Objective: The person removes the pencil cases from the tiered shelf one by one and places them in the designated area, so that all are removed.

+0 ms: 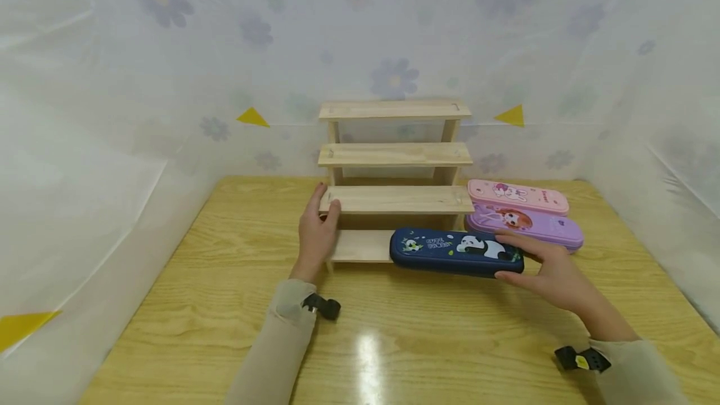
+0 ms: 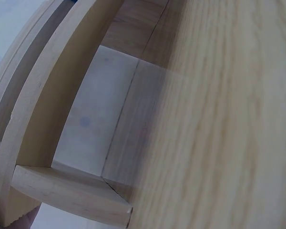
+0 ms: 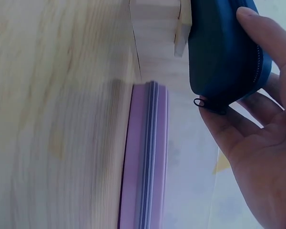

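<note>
A pale wooden tiered rack with several stepped shelves stands on the table, centred in the head view. My left hand grips the left end of its second shelf from the bottom, thumb on the board's top; some fingers are hidden behind the wood. My right hand holds a navy blue zippered pencil case with a panda picture by its right end. Thumb and fingers pinch its opposite sides, and its zip pull hangs at that end in the right wrist view. In the head view the case overlaps the right part of the bottom shelf.
Right of the rack lie a pink pencil case with a rabbit and, in front of it, a purple pencil case with a cartoon girl. White flowered sheeting encloses the wooden table at the back and sides.
</note>
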`<state>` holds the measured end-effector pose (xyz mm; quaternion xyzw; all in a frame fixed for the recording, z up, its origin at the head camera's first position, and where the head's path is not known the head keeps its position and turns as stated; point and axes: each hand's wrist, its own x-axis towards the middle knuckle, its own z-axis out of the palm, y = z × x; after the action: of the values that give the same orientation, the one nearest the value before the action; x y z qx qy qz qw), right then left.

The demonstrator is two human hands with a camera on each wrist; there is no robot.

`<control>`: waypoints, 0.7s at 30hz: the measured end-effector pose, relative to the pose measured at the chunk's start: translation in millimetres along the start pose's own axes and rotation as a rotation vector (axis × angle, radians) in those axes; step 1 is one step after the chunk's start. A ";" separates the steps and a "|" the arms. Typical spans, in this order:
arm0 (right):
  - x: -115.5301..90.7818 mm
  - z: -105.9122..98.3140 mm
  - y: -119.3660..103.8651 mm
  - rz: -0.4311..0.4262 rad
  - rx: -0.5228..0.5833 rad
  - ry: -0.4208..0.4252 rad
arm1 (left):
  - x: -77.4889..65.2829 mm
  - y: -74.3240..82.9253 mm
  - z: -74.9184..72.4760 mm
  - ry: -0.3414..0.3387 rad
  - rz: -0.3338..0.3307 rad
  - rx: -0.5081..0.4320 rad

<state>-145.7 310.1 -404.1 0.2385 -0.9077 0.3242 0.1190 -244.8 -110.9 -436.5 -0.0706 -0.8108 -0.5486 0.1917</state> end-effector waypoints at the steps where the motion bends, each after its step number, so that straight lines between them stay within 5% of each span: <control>1: -2.3 -3.0 1.4 0.009 -0.002 -0.002 | 0.1 0.2 0.1 0.001 0.003 0.000; 21: -56.2 -47.0 35.5 0.181 -0.038 0.071 | -1.3 1.6 -4.8 -0.010 -0.019 -0.022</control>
<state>-112.7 384.4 -408.1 0.1416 -0.9268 0.3243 0.1257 -241.9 -114.6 -434.1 -0.0675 -0.8062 -0.5590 0.1817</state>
